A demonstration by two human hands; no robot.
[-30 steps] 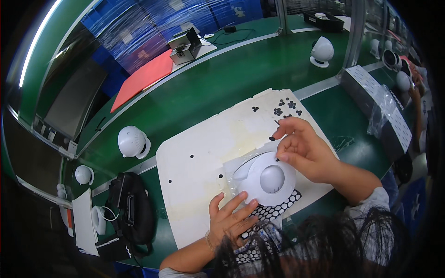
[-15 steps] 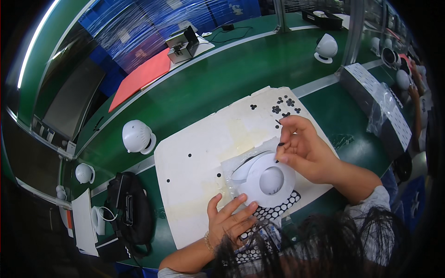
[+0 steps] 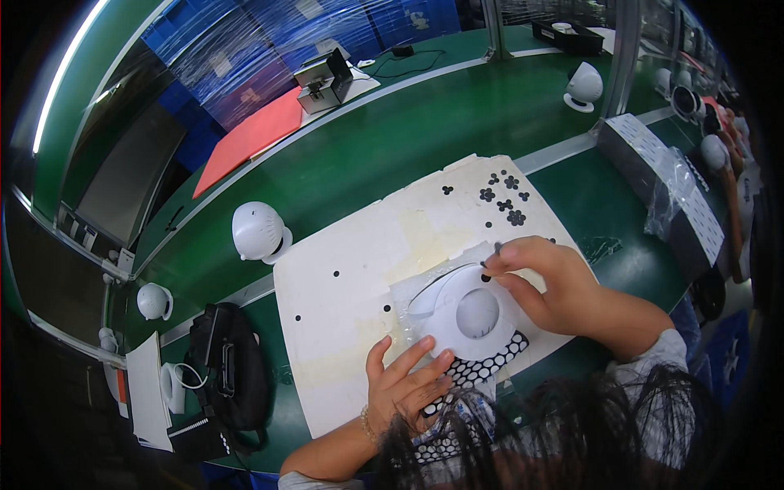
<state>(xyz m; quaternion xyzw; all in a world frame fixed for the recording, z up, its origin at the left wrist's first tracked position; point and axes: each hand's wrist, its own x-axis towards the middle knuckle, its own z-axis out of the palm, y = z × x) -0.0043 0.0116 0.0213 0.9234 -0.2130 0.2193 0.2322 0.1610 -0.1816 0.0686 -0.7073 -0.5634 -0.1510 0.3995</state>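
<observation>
A white round base with a domed centre lies on a clear plastic bag, on the pale board in front of me. My left hand rests with fingers spread, its fingertips touching the base's near-left edge. At the base's far-right rim, my right hand is closed in a pinch, with small dark bits at its fingertips. One black round pad shows right by the thumb, at the rim. Below the base lies a black sheet of white round dots, partly covered by my hair and left hand.
Several black pads stick to the pale board. Beyond it, a green conveyor belt carries white rounded devices. At left sits a black bag; at right, a long dotted box with plastic film on it.
My right hand has come down from above the board to the base's rim, fingers closing together. White devices on the belt have shifted right. My left hand has stayed put.
</observation>
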